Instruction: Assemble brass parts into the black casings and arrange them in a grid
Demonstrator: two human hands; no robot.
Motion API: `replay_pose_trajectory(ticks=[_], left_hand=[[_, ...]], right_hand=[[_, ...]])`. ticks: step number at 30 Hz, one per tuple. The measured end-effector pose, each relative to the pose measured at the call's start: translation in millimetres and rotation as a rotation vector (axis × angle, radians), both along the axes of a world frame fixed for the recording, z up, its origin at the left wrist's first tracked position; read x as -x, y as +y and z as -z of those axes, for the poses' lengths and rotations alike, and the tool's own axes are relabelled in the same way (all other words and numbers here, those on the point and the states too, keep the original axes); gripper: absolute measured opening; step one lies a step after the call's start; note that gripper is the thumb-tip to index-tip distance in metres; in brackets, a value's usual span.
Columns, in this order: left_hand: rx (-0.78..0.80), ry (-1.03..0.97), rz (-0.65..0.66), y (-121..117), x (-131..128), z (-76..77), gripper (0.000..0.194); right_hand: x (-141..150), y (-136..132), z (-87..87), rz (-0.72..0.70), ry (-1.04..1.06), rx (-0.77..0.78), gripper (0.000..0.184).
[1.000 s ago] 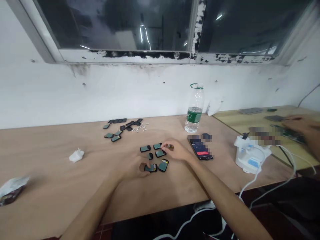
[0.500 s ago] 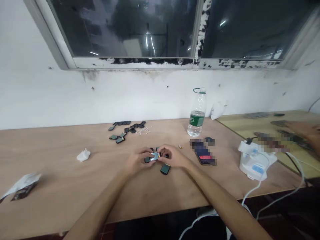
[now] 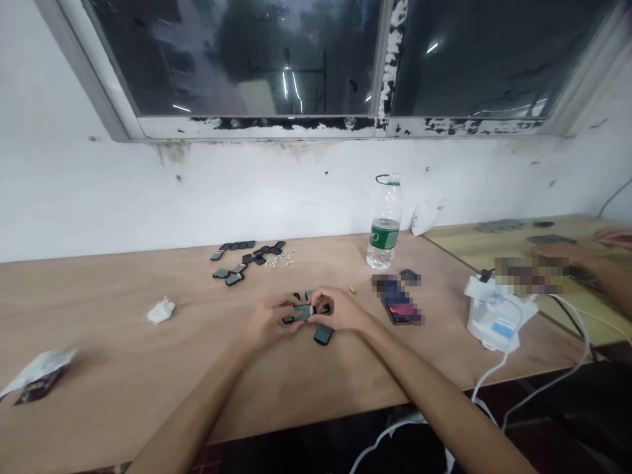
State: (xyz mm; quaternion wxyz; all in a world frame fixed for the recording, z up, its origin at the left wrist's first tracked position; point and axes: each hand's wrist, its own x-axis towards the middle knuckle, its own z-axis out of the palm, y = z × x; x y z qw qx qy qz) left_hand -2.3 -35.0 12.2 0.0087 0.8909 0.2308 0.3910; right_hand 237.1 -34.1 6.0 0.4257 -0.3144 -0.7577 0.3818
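Small dark module, long axis left-right, pinched between left hand and right hand.

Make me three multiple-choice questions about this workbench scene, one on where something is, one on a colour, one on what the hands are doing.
1. Where does the water bottle stand?
A. Near the wall, right of the hands
B. At the table's left end
C. On the floor

2. What colour is the bottle's label?
A. Red
B. Green
C. Yellow

3. What are the left hand and right hand doing?
A. Resting flat, apart
B. Holding the bottle
C. Together gripping a small dark part

Answers: 1 A, it stands upright by the wall. 2 B, a green band wraps it. 3 C, fingertips of both meet on the part.
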Motion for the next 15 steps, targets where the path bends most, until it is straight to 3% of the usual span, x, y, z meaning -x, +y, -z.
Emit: replay_pose_trajectory(ticks=[5, 15], left_hand=[[-0.006, -0.005, -0.015, 0.8, 0.0, 2.4, 0.01], [-0.019, -0.033, -0.005, 1.1, -1.2, -1.1, 0.01]], right_hand=[[-1.9, 1.9, -3.0, 0.032, -0.043, -0.146, 0.027], [-2.6, 2.4, -2.8, 0.021, -0.006, -0.177, 0.025]])
